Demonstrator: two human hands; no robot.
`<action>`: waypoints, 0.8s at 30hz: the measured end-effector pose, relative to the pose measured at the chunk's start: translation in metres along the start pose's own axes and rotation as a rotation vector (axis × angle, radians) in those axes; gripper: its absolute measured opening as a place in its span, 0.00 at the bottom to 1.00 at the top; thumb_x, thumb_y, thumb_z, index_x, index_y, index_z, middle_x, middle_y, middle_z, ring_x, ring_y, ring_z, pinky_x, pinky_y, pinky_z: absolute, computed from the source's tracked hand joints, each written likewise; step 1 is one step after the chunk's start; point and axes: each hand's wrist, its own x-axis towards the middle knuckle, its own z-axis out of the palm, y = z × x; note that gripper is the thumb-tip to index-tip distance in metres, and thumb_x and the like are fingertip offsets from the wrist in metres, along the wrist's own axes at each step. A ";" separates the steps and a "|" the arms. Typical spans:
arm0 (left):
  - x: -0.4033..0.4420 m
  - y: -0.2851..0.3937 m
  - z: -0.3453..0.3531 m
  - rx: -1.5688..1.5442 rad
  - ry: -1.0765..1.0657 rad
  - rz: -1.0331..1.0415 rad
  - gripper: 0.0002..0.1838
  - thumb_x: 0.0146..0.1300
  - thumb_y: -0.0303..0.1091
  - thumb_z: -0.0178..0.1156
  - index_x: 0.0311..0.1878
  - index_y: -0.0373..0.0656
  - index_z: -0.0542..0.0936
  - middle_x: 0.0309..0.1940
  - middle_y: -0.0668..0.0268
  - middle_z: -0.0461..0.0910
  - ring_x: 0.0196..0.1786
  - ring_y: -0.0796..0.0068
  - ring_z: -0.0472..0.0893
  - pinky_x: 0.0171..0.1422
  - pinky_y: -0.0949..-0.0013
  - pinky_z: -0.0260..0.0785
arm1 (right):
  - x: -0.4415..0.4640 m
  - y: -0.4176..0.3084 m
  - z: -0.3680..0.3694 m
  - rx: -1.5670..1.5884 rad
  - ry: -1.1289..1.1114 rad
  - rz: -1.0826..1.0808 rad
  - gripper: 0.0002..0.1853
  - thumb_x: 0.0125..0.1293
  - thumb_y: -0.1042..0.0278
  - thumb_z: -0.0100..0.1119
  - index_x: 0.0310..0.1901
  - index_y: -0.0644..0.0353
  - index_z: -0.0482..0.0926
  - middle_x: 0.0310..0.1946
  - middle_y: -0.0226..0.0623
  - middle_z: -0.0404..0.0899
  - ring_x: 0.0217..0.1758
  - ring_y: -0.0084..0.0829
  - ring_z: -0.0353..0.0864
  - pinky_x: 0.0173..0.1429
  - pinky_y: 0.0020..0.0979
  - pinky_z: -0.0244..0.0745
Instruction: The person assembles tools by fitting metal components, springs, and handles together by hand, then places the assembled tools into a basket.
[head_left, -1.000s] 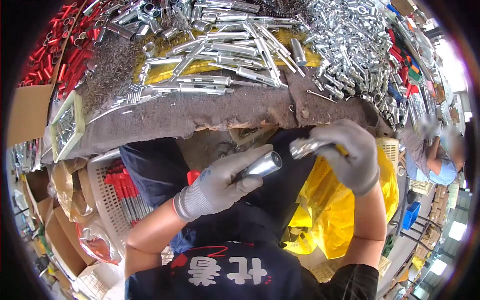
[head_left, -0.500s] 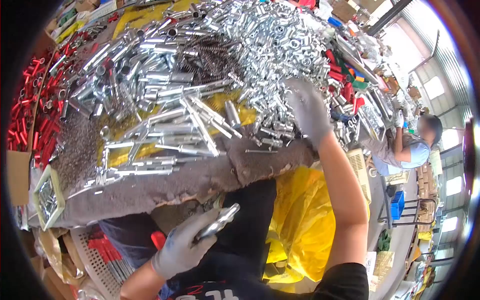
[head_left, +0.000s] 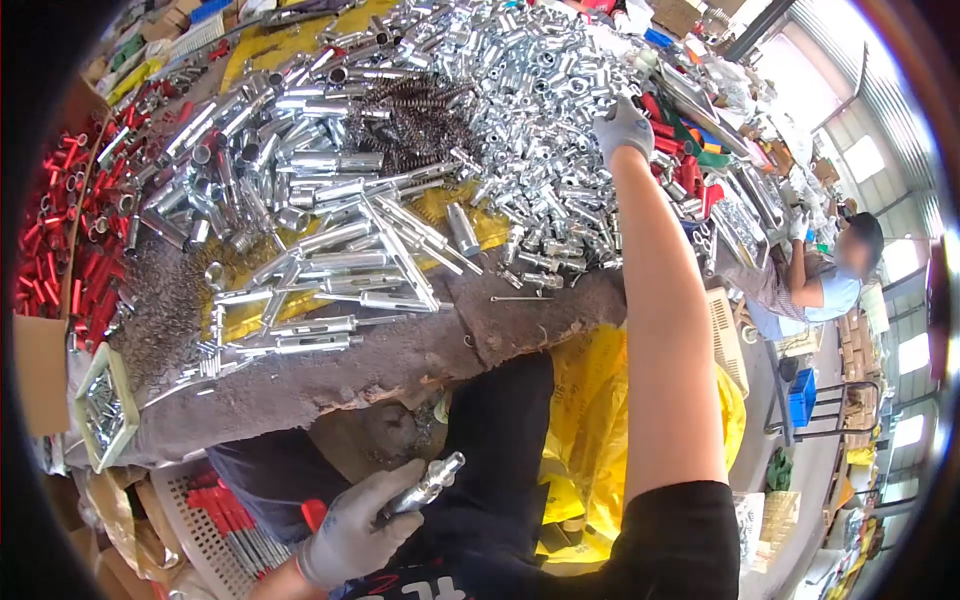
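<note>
My left hand (head_left: pixel 358 530), in a grey-white work glove, is closed around a shiny metal cylinder with a stepped, narrower tip (head_left: pixel 432 482), held low over my lap. The tip points up and to the right; the glove hides the lower end. My right hand (head_left: pixel 626 132), gloved too, reaches to the right side of a large heap of small metal fittings (head_left: pixel 545 110). Its fingers are curled among the pieces, and what is between them is hidden. Red parts (head_left: pixel 690 175) lie just right of that wrist.
Metal tubes and rods (head_left: pixel 345 235), dark springs (head_left: pixel 420 120) and red sleeves (head_left: pixel 85 260) cover the worktable, whose padded edge (head_left: pixel 400 355) is before me. A small tray (head_left: pixel 107 410) sits at left. Below are a perforated crate (head_left: pixel 185 510) and yellow bag (head_left: pixel 590 440). A person (head_left: pixel 825 285) works at right.
My right hand has moved farther away over the heap, with the arm stretched out. My left hand has dropped slightly, still gripping the metal cylinder.
</note>
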 end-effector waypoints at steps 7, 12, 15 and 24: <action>-0.055 -0.007 -0.019 0.066 0.208 -0.035 0.30 0.53 0.14 0.60 0.62 0.30 0.71 0.44 0.58 0.81 0.43 0.73 0.80 0.47 0.72 0.73 | -0.226 -0.117 -0.181 1.207 -0.687 -0.022 0.14 0.59 0.68 0.68 0.45 0.61 0.78 0.44 0.40 0.82 0.37 0.25 0.81 0.42 0.23 0.76; -0.070 -0.009 -0.025 0.144 0.031 -0.041 0.29 0.56 0.24 0.65 0.63 0.38 0.73 0.40 0.52 0.81 0.40 0.57 0.83 0.43 0.65 0.74 | -0.364 -0.132 -0.207 1.179 -1.108 -1.086 0.15 0.55 0.72 0.69 0.45 0.55 0.81 0.45 0.37 0.82 0.47 0.38 0.82 0.50 0.34 0.79; -0.088 -0.027 -0.017 0.202 0.080 -0.022 0.29 0.57 0.31 0.64 0.65 0.43 0.73 0.32 0.54 0.78 0.34 0.55 0.81 0.39 0.60 0.72 | -0.394 -0.136 -0.210 1.023 -1.400 -0.825 0.19 0.53 0.70 0.70 0.48 0.57 0.79 0.48 0.41 0.80 0.48 0.39 0.82 0.46 0.35 0.79; -0.113 -0.057 -0.021 0.233 0.079 -0.127 0.31 0.60 0.32 0.62 0.68 0.44 0.69 0.34 0.51 0.78 0.37 0.51 0.80 0.43 0.60 0.72 | -0.437 -0.152 -0.208 0.768 -1.512 -0.408 0.20 0.53 0.71 0.70 0.48 0.64 0.76 0.46 0.47 0.80 0.46 0.42 0.83 0.48 0.33 0.77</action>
